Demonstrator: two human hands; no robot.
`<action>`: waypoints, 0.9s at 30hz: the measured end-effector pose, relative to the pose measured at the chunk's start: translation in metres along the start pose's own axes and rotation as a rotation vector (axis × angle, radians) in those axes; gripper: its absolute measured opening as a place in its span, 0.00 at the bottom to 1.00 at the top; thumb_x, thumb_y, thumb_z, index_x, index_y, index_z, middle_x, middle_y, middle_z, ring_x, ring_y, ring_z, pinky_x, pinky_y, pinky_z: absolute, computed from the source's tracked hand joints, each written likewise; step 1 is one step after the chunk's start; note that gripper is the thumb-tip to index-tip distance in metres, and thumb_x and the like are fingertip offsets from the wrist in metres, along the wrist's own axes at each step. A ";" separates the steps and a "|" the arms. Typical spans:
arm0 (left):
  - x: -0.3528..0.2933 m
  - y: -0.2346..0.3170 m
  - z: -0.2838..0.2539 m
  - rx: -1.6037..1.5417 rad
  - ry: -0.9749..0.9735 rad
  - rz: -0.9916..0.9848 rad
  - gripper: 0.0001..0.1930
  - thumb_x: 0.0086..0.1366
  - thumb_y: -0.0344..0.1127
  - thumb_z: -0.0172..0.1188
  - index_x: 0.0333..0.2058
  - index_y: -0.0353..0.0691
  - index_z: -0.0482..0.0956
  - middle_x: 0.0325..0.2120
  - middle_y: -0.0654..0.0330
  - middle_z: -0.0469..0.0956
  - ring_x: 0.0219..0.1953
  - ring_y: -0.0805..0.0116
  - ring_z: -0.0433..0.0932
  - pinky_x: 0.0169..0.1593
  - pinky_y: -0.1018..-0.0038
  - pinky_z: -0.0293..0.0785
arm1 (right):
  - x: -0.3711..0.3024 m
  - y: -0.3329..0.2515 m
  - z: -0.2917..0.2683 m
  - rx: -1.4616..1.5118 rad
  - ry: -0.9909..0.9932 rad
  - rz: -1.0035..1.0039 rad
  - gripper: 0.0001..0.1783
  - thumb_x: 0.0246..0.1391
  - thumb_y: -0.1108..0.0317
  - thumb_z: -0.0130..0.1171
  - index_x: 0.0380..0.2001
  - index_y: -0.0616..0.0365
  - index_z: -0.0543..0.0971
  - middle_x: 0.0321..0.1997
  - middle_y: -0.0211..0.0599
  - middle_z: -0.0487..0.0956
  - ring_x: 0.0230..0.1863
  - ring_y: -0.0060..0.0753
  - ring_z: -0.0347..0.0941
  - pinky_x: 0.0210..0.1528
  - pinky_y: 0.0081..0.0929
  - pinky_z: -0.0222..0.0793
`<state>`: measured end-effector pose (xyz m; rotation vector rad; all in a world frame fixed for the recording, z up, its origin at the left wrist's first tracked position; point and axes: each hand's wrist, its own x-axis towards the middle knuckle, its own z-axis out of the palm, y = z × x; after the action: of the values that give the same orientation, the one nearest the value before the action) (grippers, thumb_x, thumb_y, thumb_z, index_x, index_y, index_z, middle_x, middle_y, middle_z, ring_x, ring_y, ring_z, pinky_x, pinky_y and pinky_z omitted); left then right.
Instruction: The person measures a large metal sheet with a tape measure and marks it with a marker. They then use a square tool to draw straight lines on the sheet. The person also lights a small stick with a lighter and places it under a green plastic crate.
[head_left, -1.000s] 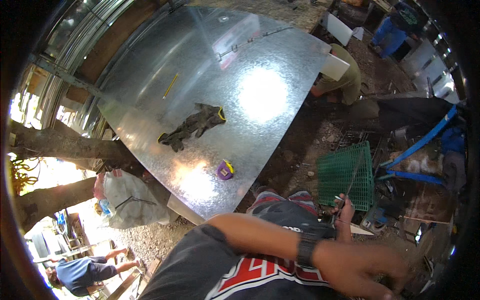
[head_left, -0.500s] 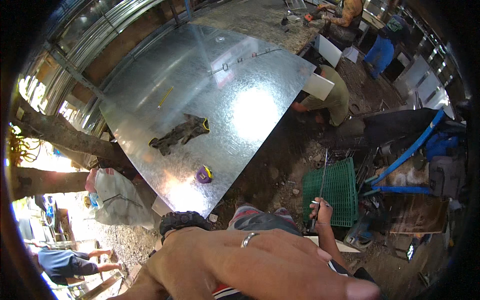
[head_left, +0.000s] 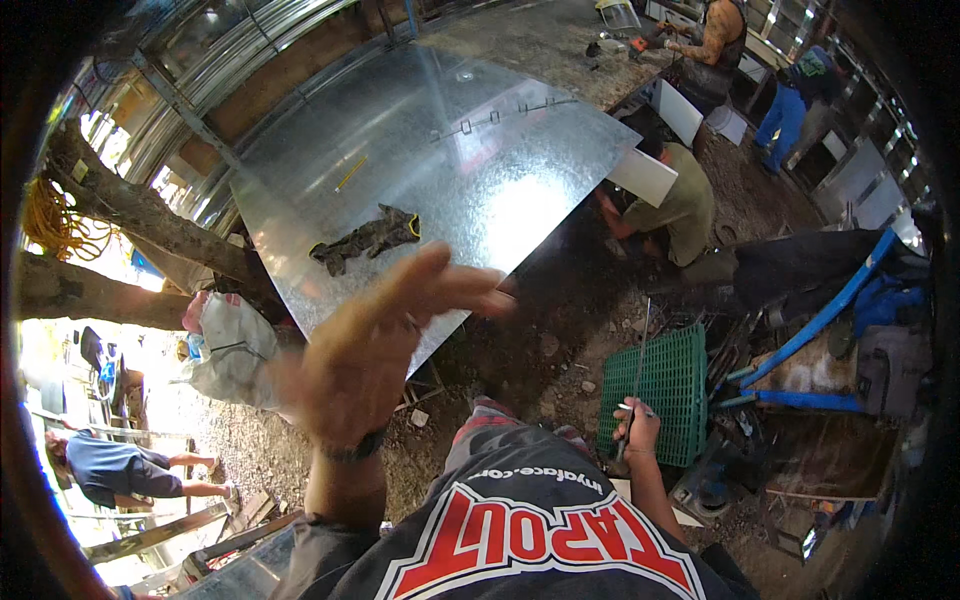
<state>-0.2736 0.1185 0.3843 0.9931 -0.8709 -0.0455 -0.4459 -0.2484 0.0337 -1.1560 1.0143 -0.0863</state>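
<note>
My left hand [head_left: 375, 340] is raised over the near corner of a large shiny metal sheet [head_left: 330, 110]. Its fingers are stretched out, somewhat blurred, and nothing shows in them. My right hand [head_left: 640, 428], lower right, is closed round a long thin metal rod [head_left: 642, 345] pointing away from me; a small white stick also shows between its fingers. Dark work gloves with yellow cuffs [head_left: 368, 240] lie on the sheet just beyond my left hand. Farther back on it are a yellow pencil-like stick [head_left: 351, 173] and a row of small dark metal pieces [head_left: 495, 117].
A green plastic crate [head_left: 655, 390] stands beside my right hand. One person [head_left: 685, 200] crouches by the sheet's right edge; others are at the back right and lower left. White sacks [head_left: 232, 345] sit left, below tree trunks [head_left: 130, 205]. Blue pipes [head_left: 830, 315] lie at right.
My left hand has swung away from close before the camera, out toward the sheet's near corner. It now hides the purple tape measure. My right hand still grips the rod, nearly unmoved.
</note>
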 end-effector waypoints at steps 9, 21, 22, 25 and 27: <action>-0.460 -0.135 -0.034 0.751 -0.447 -1.525 0.34 0.71 0.46 0.58 0.71 0.40 0.62 0.53 0.37 0.80 0.54 0.36 0.81 0.56 0.49 0.78 | 0.015 0.015 -0.011 -0.115 -0.059 0.088 0.17 0.74 0.58 0.53 0.47 0.61 0.82 0.25 0.41 0.85 0.11 0.26 0.67 0.14 0.32 0.70; -0.378 -0.063 0.021 0.702 -0.154 -1.167 0.63 0.59 0.53 0.72 0.80 0.46 0.36 0.78 0.44 0.48 0.78 0.45 0.54 0.78 0.48 0.55 | 0.023 -0.028 0.061 -0.190 -0.229 0.105 0.15 0.74 0.59 0.50 0.48 0.58 0.80 0.27 0.41 0.84 0.13 0.25 0.67 0.14 0.31 0.66; -0.369 -0.067 0.012 0.803 -0.265 -1.169 0.64 0.58 0.55 0.73 0.80 0.45 0.35 0.79 0.45 0.46 0.79 0.47 0.53 0.78 0.47 0.53 | 0.019 -0.036 0.072 -0.213 -0.244 0.083 0.15 0.74 0.59 0.51 0.48 0.59 0.80 0.27 0.41 0.84 0.13 0.24 0.68 0.14 0.30 0.66; -0.338 -0.083 -0.012 1.080 -0.563 -1.081 0.66 0.56 0.59 0.73 0.80 0.45 0.35 0.79 0.45 0.45 0.79 0.49 0.53 0.78 0.42 0.51 | 0.026 -0.043 0.084 -0.229 -0.282 0.004 0.17 0.74 0.59 0.53 0.50 0.63 0.81 0.27 0.41 0.85 0.12 0.23 0.66 0.14 0.31 0.64; -0.319 -0.089 -0.029 1.030 -0.634 -1.090 0.64 0.57 0.61 0.72 0.80 0.45 0.38 0.78 0.45 0.49 0.77 0.47 0.57 0.77 0.44 0.53 | 0.026 -0.049 0.091 -0.287 -0.270 0.019 0.18 0.74 0.59 0.53 0.50 0.64 0.82 0.27 0.41 0.85 0.12 0.22 0.65 0.14 0.31 0.64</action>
<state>-0.4389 0.2174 0.1128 2.4273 -0.7984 -0.9565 -0.3466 -0.2190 0.0588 -1.3760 0.8128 0.2326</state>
